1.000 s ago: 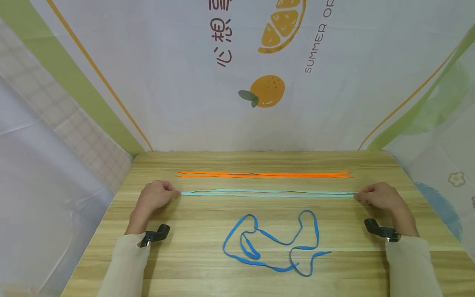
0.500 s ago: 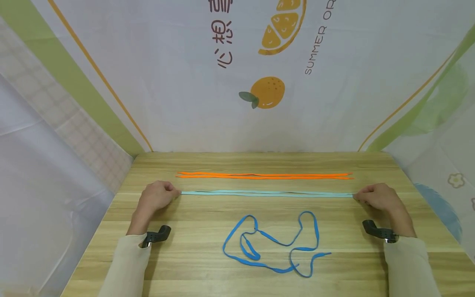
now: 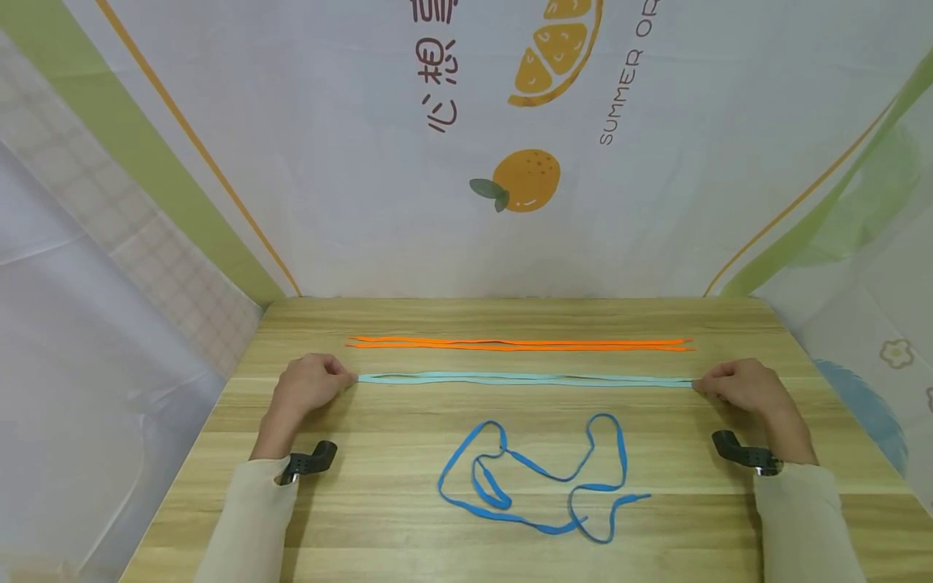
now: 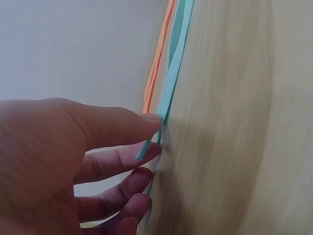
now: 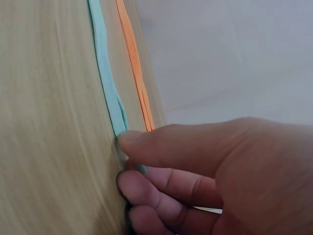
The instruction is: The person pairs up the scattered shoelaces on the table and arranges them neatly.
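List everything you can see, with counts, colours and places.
Table: one, wood-toned, in foreground
Printed cloth: count unclear, mostly white, behind table
Orange strands: two, orange, nearest table's far edge
Teal strands: two, pale teal, nearer than orange
Blue strand: one, blue, looping across table's near half
Wrist cameras: two, black, one per wrist
Sleeves: two, cream, bottom of head view
Left hand: one, pinching teal strands' left end
Right hand: one, pinching teal strands' right end

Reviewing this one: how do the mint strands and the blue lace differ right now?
Colour: the mint strands are pale; the blue lace is deeper.
Pose: the mint strands run nearly straight, side by side; the blue lace lies in loose loops.
Contact: the left hand and right hand pinch the mint strands' ends; neither touches the blue lace.
Both are narrow bands.
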The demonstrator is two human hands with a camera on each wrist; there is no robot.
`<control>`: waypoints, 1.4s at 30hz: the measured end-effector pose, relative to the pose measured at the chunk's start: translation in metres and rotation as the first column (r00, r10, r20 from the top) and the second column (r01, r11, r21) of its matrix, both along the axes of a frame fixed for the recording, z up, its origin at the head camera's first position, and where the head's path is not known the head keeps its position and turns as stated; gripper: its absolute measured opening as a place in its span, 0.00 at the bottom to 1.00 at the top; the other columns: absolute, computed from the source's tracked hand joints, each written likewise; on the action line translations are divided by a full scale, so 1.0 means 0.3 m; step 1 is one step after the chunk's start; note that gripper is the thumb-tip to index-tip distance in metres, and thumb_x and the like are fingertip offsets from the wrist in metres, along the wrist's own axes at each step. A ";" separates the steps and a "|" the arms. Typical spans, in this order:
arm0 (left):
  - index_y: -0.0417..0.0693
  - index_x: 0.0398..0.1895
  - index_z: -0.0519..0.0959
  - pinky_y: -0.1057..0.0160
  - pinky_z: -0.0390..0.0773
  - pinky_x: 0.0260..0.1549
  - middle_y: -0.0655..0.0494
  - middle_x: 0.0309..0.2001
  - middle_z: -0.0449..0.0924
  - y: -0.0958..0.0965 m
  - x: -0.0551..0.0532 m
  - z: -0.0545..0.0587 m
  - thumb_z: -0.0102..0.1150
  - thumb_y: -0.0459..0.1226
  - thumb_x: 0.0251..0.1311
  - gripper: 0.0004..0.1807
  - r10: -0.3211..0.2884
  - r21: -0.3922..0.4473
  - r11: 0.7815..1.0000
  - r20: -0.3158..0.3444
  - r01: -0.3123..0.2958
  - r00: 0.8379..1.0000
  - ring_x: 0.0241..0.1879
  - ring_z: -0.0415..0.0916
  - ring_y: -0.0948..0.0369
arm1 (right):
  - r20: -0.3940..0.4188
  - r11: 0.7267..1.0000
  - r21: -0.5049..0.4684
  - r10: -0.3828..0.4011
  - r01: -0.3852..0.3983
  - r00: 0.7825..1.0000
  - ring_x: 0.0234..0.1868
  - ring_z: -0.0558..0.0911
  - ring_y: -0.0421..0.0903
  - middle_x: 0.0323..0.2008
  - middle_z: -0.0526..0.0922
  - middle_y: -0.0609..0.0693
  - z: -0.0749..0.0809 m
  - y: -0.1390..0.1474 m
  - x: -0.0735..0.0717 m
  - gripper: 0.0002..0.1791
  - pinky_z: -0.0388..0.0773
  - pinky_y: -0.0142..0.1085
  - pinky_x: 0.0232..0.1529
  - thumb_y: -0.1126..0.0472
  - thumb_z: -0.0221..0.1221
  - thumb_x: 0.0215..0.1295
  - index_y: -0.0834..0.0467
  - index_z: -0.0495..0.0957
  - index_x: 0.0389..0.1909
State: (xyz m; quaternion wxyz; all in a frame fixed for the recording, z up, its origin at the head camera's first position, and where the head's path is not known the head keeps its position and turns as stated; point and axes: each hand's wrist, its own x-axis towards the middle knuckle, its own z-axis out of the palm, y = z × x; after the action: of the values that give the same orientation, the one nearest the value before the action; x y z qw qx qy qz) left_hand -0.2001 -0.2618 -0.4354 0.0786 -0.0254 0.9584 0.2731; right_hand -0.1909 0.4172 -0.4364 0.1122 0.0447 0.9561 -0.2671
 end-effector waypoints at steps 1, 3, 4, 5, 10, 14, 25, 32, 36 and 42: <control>0.44 0.40 0.88 0.54 0.74 0.35 0.48 0.40 0.86 0.000 0.001 0.001 0.69 0.47 0.72 0.15 -0.001 0.001 1.000 0.000 0.001 1.000 0.39 0.78 0.49 | -0.001 1.000 0.002 0.001 -0.001 1.000 0.42 0.79 0.54 0.41 0.86 0.58 0.001 0.000 0.001 0.26 0.74 0.42 0.40 0.50 0.68 0.74 0.73 0.86 0.51; 0.44 0.41 0.88 0.54 0.74 0.36 0.48 0.40 0.86 -0.001 0.001 0.003 0.69 0.47 0.72 0.15 -0.004 -0.001 1.000 -0.002 0.004 1.000 0.40 0.78 0.49 | -0.003 1.000 0.005 0.001 -0.001 1.000 0.42 0.79 0.54 0.42 0.86 0.59 0.004 0.001 0.002 0.27 0.75 0.42 0.40 0.49 0.68 0.74 0.73 0.85 0.52; 0.43 0.41 0.88 0.53 0.74 0.37 0.48 0.40 0.86 -0.001 0.002 0.004 0.69 0.47 0.72 0.15 -0.005 -0.001 1.000 -0.002 0.005 1.000 0.40 0.78 0.49 | -0.002 1.000 0.004 0.001 -0.001 1.000 0.43 0.80 0.54 0.42 0.86 0.59 0.005 0.003 0.002 0.28 0.75 0.42 0.40 0.49 0.67 0.74 0.74 0.85 0.53; 0.43 0.41 0.88 0.53 0.75 0.37 0.48 0.40 0.86 -0.002 0.002 0.005 0.69 0.47 0.72 0.15 -0.006 -0.001 1.000 -0.002 0.006 1.000 0.41 0.78 0.48 | -0.003 1.000 0.004 0.000 0.000 1.000 0.42 0.80 0.53 0.42 0.86 0.59 0.006 0.003 0.003 0.28 0.75 0.42 0.40 0.49 0.67 0.75 0.74 0.84 0.53; 0.42 0.44 0.88 0.52 0.75 0.38 0.46 0.42 0.86 -0.007 0.005 0.013 0.69 0.47 0.72 0.16 -0.004 0.000 1.000 0.002 0.004 1.000 0.42 0.78 0.47 | -0.001 1.000 0.001 -0.004 0.004 1.000 0.40 0.79 0.50 0.40 0.86 0.55 0.015 0.006 0.010 0.29 0.76 0.41 0.40 0.48 0.68 0.75 0.74 0.84 0.54; 0.42 0.46 0.87 0.50 0.76 0.40 0.45 0.44 0.87 -0.012 0.009 0.024 0.69 0.48 0.73 0.17 0.002 0.000 1.000 -0.001 -0.002 1.000 0.44 0.79 0.47 | -0.019 1.000 0.006 0.007 -0.007 1.000 0.44 0.82 0.58 0.42 0.88 0.60 0.027 0.013 0.016 0.28 0.79 0.48 0.45 0.48 0.68 0.75 0.73 0.85 0.54; 0.44 0.48 0.88 0.42 0.80 0.46 0.42 0.52 0.88 0.058 0.044 0.116 0.66 0.48 0.75 0.15 -0.025 0.035 0.999 -0.137 0.030 0.990 0.51 0.84 0.42 | -0.129 1.000 0.006 0.027 -0.026 0.991 0.50 0.83 0.67 0.52 0.86 0.71 0.092 -0.030 0.034 0.27 0.78 0.47 0.41 0.49 0.63 0.80 0.72 0.84 0.55; 0.45 0.46 0.89 0.42 0.82 0.46 0.42 0.54 0.88 0.161 0.096 0.194 0.69 0.46 0.73 0.13 -0.093 0.033 0.994 -0.228 0.103 0.969 0.50 0.84 0.43 | -0.196 0.997 -0.023 0.061 -0.067 0.979 0.52 0.83 0.65 0.53 0.87 0.67 0.170 -0.141 0.055 0.25 0.78 0.47 0.43 0.47 0.64 0.81 0.68 0.85 0.55; 0.46 0.44 0.89 0.41 0.83 0.47 0.46 0.51 0.89 0.221 0.127 0.221 0.72 0.44 0.73 0.10 -0.142 0.024 0.988 -0.276 0.154 0.951 0.51 0.84 0.44 | -0.245 0.993 -0.019 0.108 -0.116 0.963 0.48 0.84 0.59 0.46 0.89 0.58 0.212 -0.229 0.067 0.22 0.78 0.44 0.41 0.48 0.67 0.79 0.65 0.87 0.51; 0.48 0.42 0.90 0.44 0.84 0.44 0.52 0.46 0.88 0.337 0.172 0.232 0.75 0.40 0.69 0.06 -0.240 -0.027 0.969 -0.312 0.245 0.919 0.48 0.85 0.48 | -0.287 0.979 -0.046 0.179 -0.200 0.941 0.40 0.84 0.49 0.36 0.89 0.47 0.240 -0.364 0.089 0.14 0.80 0.42 0.38 0.52 0.72 0.74 0.60 0.90 0.43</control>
State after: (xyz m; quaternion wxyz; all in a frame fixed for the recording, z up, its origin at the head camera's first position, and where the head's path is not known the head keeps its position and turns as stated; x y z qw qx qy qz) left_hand -0.1485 -0.1606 -0.3659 -0.0411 0.1376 0.9526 0.2680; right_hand -0.1641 0.3080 -0.3644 0.0022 -0.0902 0.9515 -0.2942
